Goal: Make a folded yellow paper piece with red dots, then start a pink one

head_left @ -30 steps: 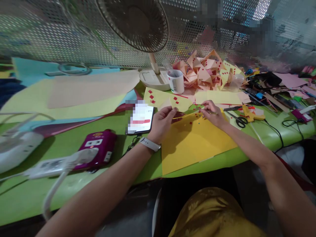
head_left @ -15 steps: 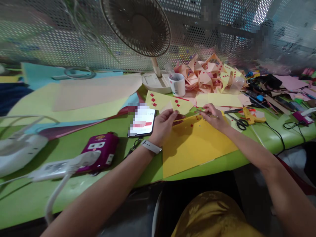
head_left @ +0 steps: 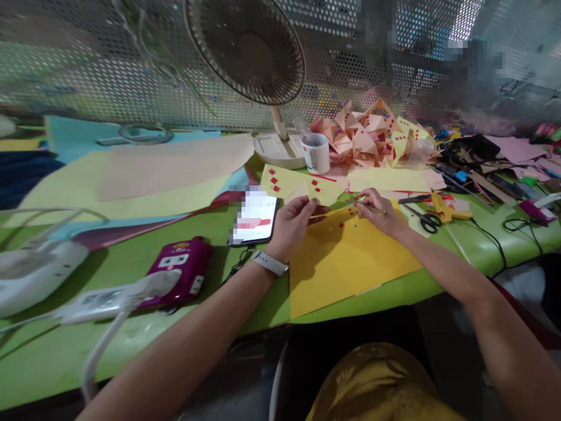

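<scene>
My left hand [head_left: 297, 219] pinches a folded piece of pale yellow paper [head_left: 303, 192] between thumb and fingers. My right hand [head_left: 380, 211] is closed around thin metal tweezers [head_left: 366, 206], their tips pointing left toward that paper. Under both hands lies a yellow-orange sheet [head_left: 337, 272] with several tiny red bits near its top edge. Just behind the hands is a light yellow paper piece [head_left: 287, 180] with red diamond shapes on it. A phone [head_left: 258, 219] with a lit screen rests left of my left hand.
Black scissors [head_left: 427, 221] and a yellow glue gun [head_left: 447, 209] lie to the right. Behind stand a white cup [head_left: 316, 153], a fan [head_left: 252, 52] and a heap of folded papers [head_left: 363, 137]. A purple power adapter [head_left: 182, 272] with plugs sits at left on the green table [head_left: 258, 304].
Both hands keep their hold and stay almost in place. The whole view has shifted very slightly.
</scene>
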The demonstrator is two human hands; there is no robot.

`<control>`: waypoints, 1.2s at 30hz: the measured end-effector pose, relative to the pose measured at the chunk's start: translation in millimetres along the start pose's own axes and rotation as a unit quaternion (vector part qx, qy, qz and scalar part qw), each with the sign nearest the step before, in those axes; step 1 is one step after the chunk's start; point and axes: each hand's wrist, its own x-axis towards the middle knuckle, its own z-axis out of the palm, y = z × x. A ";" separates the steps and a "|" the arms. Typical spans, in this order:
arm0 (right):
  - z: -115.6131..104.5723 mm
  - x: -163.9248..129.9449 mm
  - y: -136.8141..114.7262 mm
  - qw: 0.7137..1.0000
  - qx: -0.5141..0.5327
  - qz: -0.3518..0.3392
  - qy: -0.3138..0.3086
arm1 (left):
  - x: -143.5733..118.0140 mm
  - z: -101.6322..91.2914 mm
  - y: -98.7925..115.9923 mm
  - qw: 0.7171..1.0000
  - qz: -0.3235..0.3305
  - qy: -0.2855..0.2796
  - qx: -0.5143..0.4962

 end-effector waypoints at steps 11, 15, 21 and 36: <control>-4.1 -0.8 -5.2 0.997 -0.018 -0.015 0.072 | 0.4 -0.5 -3.3 1.000 -0.007 0.003 -0.022; -13.1 -9.2 -18.9 0.979 -0.097 -0.127 0.130 | -2.7 0.2 -1.5 1.000 -0.012 -0.006 -0.014; -12.4 -23.6 -39.4 0.892 -0.254 -0.373 -0.003 | -4.9 1.5 0.1 1.000 -0.018 -0.022 0.003; -8.5 -25.6 -51.2 0.750 -0.374 -0.545 0.034 | -9.5 2.6 2.9 0.997 -0.023 -0.061 0.030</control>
